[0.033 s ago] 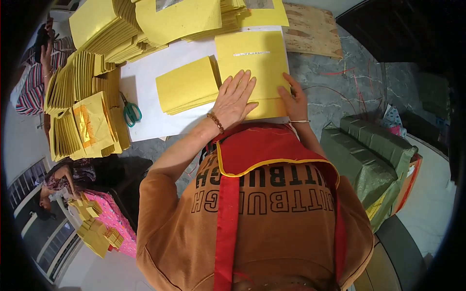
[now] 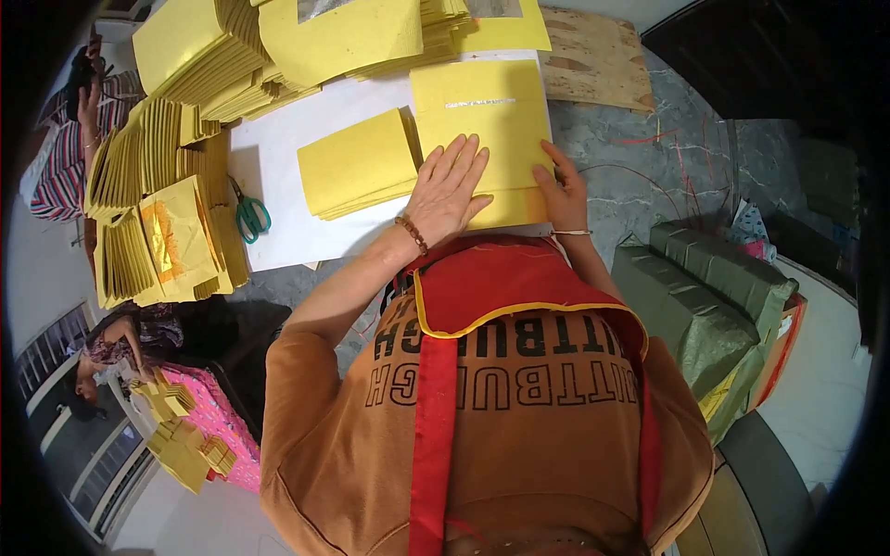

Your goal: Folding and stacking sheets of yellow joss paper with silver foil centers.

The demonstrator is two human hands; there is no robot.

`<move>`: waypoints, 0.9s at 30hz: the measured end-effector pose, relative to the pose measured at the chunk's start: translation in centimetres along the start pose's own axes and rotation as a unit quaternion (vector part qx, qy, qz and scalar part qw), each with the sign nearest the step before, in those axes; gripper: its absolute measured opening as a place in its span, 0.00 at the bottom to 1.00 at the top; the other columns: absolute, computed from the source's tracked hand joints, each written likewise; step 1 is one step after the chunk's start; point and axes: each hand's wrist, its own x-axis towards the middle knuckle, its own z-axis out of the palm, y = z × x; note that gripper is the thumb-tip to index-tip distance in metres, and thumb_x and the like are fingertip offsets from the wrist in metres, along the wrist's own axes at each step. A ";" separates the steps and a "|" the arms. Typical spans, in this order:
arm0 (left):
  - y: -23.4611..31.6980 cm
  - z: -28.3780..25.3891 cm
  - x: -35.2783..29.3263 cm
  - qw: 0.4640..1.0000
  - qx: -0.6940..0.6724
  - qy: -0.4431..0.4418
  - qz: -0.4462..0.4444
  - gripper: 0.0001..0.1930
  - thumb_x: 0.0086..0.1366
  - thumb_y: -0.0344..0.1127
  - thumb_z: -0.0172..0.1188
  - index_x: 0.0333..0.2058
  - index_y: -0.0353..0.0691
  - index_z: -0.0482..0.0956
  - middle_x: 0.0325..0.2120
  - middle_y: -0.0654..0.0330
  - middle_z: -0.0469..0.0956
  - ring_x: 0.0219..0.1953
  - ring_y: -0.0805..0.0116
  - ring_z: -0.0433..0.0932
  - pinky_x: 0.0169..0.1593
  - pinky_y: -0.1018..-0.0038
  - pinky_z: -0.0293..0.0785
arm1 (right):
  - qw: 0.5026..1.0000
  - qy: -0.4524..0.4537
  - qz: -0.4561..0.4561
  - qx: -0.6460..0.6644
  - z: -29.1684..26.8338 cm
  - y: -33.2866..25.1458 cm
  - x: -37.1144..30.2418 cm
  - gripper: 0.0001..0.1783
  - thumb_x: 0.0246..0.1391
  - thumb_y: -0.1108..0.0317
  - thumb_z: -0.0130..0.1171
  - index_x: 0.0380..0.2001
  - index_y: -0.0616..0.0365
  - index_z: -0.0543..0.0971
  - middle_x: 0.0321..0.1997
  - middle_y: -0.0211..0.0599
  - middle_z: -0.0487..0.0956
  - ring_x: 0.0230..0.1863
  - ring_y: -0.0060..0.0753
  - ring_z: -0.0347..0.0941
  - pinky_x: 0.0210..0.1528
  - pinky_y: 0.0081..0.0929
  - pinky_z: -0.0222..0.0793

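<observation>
In front of me a yellow paper sheet [image 2: 487, 88] with a silver strip across its upper part lies flat on the white tabletop [image 2: 278, 222]. My left hand [image 2: 450, 190] rests palm down on its lower left area, fingers stretched out. At the sheet's right edge is my right hand [image 2: 562, 190], thumb and fingers apart, touching the paper's border. Just left of the sheet sits a small stack of folded yellow papers [image 2: 357, 162].
Teal-handled scissors [image 2: 251, 218] lie at the table's left. Tall stacks of folded yellow paper [image 2: 162, 148] line the left and far sides. Green wrapped bundles [image 2: 695, 306] stand on the floor at right. Two other people [image 2: 56, 176] [image 2: 120, 338] are at the left.
</observation>
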 end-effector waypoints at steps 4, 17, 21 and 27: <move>-0.1 -0.3 0.3 1.000 0.009 0.014 0.018 0.30 0.59 0.42 0.54 0.58 0.35 0.58 0.60 0.49 0.54 0.62 0.53 0.52 0.62 0.58 0.49 | 0.993 0.030 0.023 0.109 0.4 -0.3 -0.4 0.19 0.55 0.70 0.53 0.51 0.59 0.71 0.43 0.34 0.76 0.46 0.25 0.69 0.49 0.19 0.62; 1.1 -0.5 3.0 0.952 0.272 0.102 0.096 0.22 0.49 0.33 0.53 0.46 0.35 0.70 0.30 0.56 0.70 0.30 0.65 0.70 0.33 0.76 0.68 | 0.996 -0.013 -0.008 0.092 -0.2 0.1 0.2 0.19 0.62 0.64 0.42 0.53 0.57 0.68 0.54 0.33 0.68 0.54 0.27 0.63 0.56 0.22 0.56; 1.1 -2.9 3.0 0.982 0.155 0.098 0.035 0.23 0.48 0.31 0.54 0.46 0.36 0.70 0.33 0.57 0.72 0.37 0.66 0.72 0.36 0.73 0.70 | 0.982 0.045 0.090 0.162 -0.5 -1.0 0.4 0.25 0.63 0.55 0.39 0.59 0.54 0.60 0.55 0.34 0.67 0.51 0.26 0.64 0.49 0.23 0.61; -3.4 -9.0 -2.7 0.966 0.174 0.190 0.003 0.24 0.50 0.29 0.53 0.49 0.38 0.69 0.44 0.53 0.73 0.48 0.60 0.71 0.47 0.67 0.69 | 0.986 0.034 0.083 0.141 -0.6 -1.0 0.5 0.20 0.61 0.60 0.43 0.54 0.57 0.67 0.51 0.34 0.70 0.49 0.23 0.66 0.49 0.22 0.62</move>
